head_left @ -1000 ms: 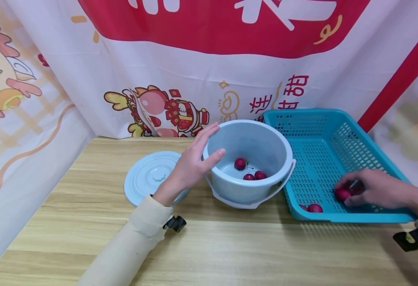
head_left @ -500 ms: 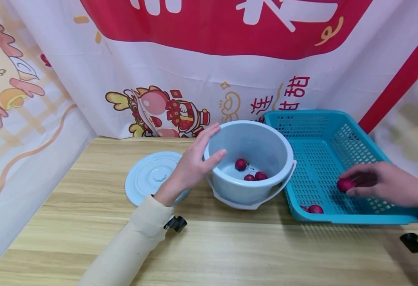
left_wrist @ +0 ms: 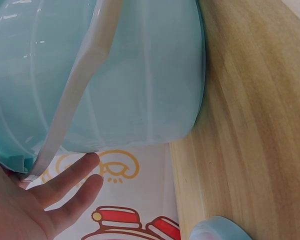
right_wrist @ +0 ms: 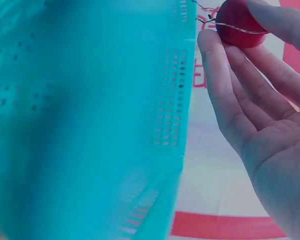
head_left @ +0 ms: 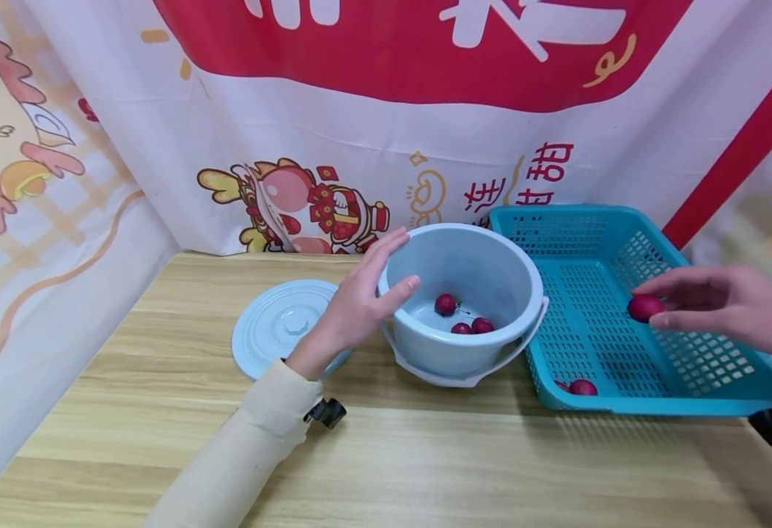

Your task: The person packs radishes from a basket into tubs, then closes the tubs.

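My left hand [head_left: 361, 302] rests against the left rim of a pale blue bucket [head_left: 454, 359], thumb over the rim and fingers fairly straight along the outer side. Several red balls lie inside; one ball [head_left: 445, 304] sits apart from the others. In the left wrist view, two fingers of the left hand [left_wrist: 20, 210] extend beside the bucket wall, clear of it. Above the teal basket [head_left: 597, 330], my right hand [head_left: 722, 304] pinches a small red ball [head_left: 646, 308] between thumb and fingertips. The right wrist view shows a thin wire across this ball [right_wrist: 240, 25].
The bucket's round lid [head_left: 280, 323] lies on the wooden table [head_left: 386, 469] left of the bucket, partly behind the left forearm. More red balls [head_left: 583, 387] lie in the basket's near left corner. A printed cloth [head_left: 333, 132] hangs behind everything.
My right hand has lifted the red ball up from the bottom of the basket and shifted slightly right. The left hand keeps its place on the bucket.
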Demonstrator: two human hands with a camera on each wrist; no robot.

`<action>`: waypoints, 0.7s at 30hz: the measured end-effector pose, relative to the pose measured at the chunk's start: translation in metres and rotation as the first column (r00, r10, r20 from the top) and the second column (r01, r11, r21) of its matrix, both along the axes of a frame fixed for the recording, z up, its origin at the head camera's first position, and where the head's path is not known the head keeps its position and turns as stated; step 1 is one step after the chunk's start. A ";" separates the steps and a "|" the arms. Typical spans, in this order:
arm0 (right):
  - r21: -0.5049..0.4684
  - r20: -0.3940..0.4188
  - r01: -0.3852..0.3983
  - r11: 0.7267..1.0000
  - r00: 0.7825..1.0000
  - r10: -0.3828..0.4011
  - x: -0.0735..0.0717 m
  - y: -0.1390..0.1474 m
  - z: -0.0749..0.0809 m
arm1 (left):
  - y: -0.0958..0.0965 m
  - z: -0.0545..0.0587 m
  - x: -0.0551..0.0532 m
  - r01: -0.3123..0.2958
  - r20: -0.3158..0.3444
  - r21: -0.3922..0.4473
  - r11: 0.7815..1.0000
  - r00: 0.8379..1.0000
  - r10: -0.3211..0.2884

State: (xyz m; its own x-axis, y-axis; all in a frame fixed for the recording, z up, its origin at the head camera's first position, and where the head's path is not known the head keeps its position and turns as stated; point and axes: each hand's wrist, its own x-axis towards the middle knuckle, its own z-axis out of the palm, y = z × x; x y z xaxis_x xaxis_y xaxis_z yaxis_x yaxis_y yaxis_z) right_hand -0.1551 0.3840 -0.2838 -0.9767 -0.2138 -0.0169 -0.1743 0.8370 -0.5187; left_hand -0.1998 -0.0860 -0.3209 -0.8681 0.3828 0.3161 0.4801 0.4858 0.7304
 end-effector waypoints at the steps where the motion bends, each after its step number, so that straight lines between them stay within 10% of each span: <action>1: 0.003 -0.004 -0.001 1.000 1.000 0.001 -0.002 -0.003 0.004 | 0.000 0.000 0.000 -0.001 0.000 -0.001 1.000 1.000 0.001; 21: -0.102 -0.039 -0.031 0.994 0.999 0.027 -0.028 -0.078 0.046 | 0.000 0.001 0.001 -0.010 0.011 -0.003 1.000 1.000 0.010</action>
State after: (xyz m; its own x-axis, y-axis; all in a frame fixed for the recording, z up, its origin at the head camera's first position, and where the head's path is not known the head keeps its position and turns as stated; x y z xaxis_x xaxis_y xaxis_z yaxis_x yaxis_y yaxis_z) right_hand -0.1832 0.3058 -0.2380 -0.9697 -0.2406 0.0430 -0.2185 0.7744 -0.5938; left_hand -0.1988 -0.0862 -0.3204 -0.8752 0.3753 0.3053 0.4673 0.4923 0.7343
